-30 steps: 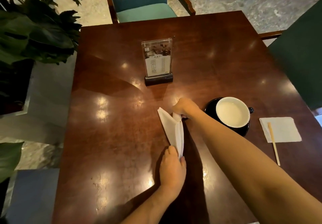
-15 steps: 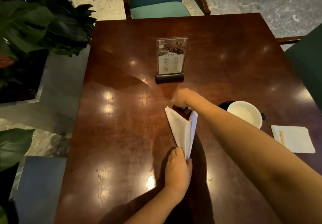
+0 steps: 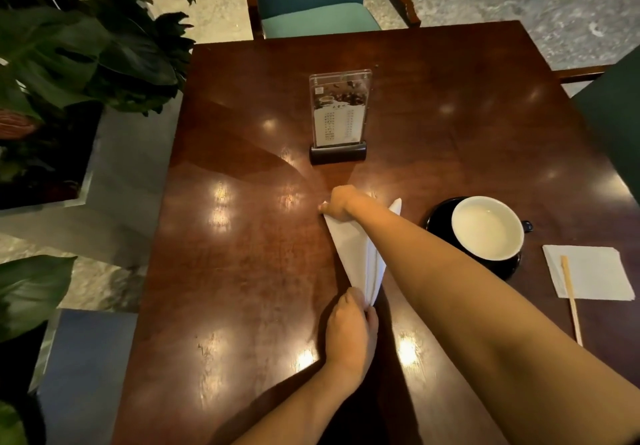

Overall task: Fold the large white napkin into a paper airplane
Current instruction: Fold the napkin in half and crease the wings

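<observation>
White napkin (image 3: 356,254), two hands, one cup (image 3: 486,228)

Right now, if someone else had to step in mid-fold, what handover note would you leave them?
Left hand: pinching the pointed near tip of the napkin, holding it to the table.
Right hand: reached across, pressing on the wide far end at its left corner.
Napkin: already a long narrow dart shape, point toward the person, layered flaps along its length, lying left of the cup and saucer.
Done: nose and main body folds.
Left: probably finish creasing the wing under the right hand, then open the wings. The small napkin with the stir stick is untouched.
</observation>
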The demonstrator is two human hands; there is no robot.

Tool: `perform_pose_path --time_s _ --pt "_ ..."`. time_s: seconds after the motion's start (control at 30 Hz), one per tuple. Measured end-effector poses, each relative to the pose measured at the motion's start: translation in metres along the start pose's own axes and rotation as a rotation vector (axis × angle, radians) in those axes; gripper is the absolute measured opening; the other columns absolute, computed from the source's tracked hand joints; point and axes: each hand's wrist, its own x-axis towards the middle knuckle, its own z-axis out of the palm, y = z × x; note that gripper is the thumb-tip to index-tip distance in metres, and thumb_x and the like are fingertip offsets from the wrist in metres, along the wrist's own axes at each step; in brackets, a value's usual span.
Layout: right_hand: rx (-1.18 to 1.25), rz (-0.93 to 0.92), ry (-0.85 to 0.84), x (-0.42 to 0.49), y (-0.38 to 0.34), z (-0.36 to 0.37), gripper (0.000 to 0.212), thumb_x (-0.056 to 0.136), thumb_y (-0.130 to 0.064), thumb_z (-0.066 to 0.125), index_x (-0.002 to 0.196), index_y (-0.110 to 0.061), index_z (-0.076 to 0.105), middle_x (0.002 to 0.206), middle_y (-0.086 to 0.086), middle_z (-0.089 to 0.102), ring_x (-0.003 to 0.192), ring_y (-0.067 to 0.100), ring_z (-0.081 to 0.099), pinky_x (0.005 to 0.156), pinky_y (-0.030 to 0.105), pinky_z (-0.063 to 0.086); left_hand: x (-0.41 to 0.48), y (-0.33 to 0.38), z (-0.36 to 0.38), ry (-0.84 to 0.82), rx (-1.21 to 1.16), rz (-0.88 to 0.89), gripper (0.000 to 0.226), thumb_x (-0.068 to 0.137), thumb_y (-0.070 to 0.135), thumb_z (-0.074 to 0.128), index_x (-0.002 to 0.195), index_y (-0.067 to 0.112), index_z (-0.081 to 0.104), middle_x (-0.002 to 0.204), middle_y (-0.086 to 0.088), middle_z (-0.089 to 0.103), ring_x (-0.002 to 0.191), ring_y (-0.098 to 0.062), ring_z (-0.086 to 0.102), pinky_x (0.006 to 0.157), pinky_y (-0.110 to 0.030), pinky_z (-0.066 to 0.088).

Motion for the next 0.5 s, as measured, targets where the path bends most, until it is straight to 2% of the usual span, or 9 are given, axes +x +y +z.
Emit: perform_pose_path --time_s 0.03,0.1,0.17,0.23,0.27,0.4,0.5 --pt "0.026 -0.01 -0.005 -0.005 0.001 -0.004 0.05 0.097 -0.038 0.042 0.127 0.001 0.05 0.132 0.018 0.052 0.117 0.035 0.052 0.093 0.038 0.043 0.0 0.001 -0.002 -0.025 -0.022 -0.015 0.029 0.084 0.022 0.064 0.077 0.019 0.036 0.065 0.008 0.042 0.06 -0.012 0.047 0.054 -0.02 0.034" --pt "0.166 -0.054 0.027 -0.019 0.005 -0.019 0.053 0.098 -0.041 0.037 0.124 0.002 0.053 0.128 0.02 0.056 0.113 0.035 0.056 0.092 0.039 0.046 0.004 0.003 -0.007 -0.07 -0.002 -0.059 0.034 0.084 0.036 0.063 0.084 0.018 0.036 0.071 0.003 0.051 0.065 -0.016 0.053 0.055 -0.022 0.034" --pt "0.314 -0.101 0.154 -0.036 0.015 -0.037 0.041 0.099 -0.031 0.039 0.114 0.0 0.06 0.117 0.02 0.064 0.102 0.033 0.061 0.086 0.039 0.049 0.011 0.003 -0.012 -0.095 0.129 -0.072 0.04 0.084 0.047 0.059 0.094 0.013 0.04 0.085 -0.004 0.063 0.077 -0.024 0.063 0.057 -0.028 0.04" --pt "0.197 -0.079 0.297 -0.048 0.033 -0.048 0.03 0.096 -0.016 0.041 0.115 -0.002 0.06 0.117 0.019 0.063 0.101 0.033 0.061 0.085 0.037 0.049 0.017 0.004 -0.017 -0.126 0.287 -0.054 0.042 0.086 0.05 0.052 0.101 0.011 0.044 0.093 -0.007 0.066 0.084 -0.027 0.066 0.059 -0.033 0.042" --pt "0.098 -0.045 0.31 -0.055 0.044 -0.049 0.03 0.093 -0.009 0.043 0.118 -0.003 0.058 0.118 0.018 0.061 0.101 0.033 0.06 0.083 0.037 0.049 0.019 0.004 -0.019 -0.147 0.35 -0.029 0.04 0.088 0.049 0.049 0.102 0.011 0.047 0.094 -0.007 0.067 0.085 -0.027 0.066 0.06 -0.033 0.044" --pt "-0.201 0.005 0.115 -0.072 0.069 -0.028 0.039 0.088 0.0 0.047 0.126 -0.008 0.054 0.126 0.016 0.056 0.108 0.032 0.057 0.081 0.036 0.047 0.018 0.007 -0.02 -0.175 0.447 0.031 0.035 0.093 0.043 0.043 0.102 0.01 0.053 0.099 -0.009 0.069 0.09 -0.027 0.066 0.069 -0.034 0.049" --pt "-0.246 0.002 0.106 -0.067 0.073 -0.015 0.036 0.089 0.0 0.047 0.123 -0.006 0.055 0.123 0.016 0.058 0.107 0.031 0.057 0.073 0.032 0.041 0.017 0.009 -0.019 -0.192 0.457 0.033 0.034 0.094 0.04 0.042 0.104 0.01 0.054 0.101 -0.009 0.068 0.093 -0.026 0.066 0.072 -0.033 0.05"
